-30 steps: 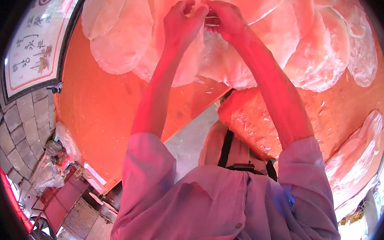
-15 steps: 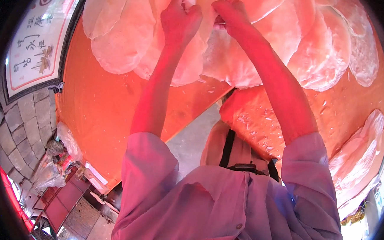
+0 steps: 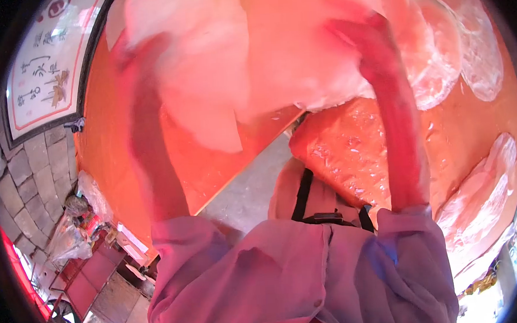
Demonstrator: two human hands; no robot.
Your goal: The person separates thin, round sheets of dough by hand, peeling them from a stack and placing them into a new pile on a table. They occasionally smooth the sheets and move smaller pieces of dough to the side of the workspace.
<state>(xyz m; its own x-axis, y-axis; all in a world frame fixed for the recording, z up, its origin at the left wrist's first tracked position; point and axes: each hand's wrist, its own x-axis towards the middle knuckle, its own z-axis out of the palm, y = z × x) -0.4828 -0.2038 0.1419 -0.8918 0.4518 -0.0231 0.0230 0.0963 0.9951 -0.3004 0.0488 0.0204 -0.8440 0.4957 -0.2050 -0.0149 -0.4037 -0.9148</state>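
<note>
A large pale, thin sheet (image 3: 299,48) spreads between my hands at the top, blurred by motion. My left hand (image 3: 147,53) is at its left side, over a pale sheet edge; its fingers are smeared. Over the right part of the sheet, my right hand (image 3: 363,39) has its fingers apart, palm side hidden. A flap of sheet (image 3: 213,126) hangs lower, over the orange surface (image 3: 117,139). More round, translucent sheets (image 3: 437,52) overlap to the right of my right hand.
An orange-covered surface (image 3: 351,151) with small flakes lies at centre right. Folded sheets (image 3: 477,202) rest at the far right. A framed panel with writing (image 3: 46,73) stands upper left. Plastic bags (image 3: 72,238) are lower left. A strapped pale item (image 3: 286,189) is near my body.
My hands have moved wide apart from their close position at the top centre. The pale sheet now spans between them, covering sheets that showed before.
</note>
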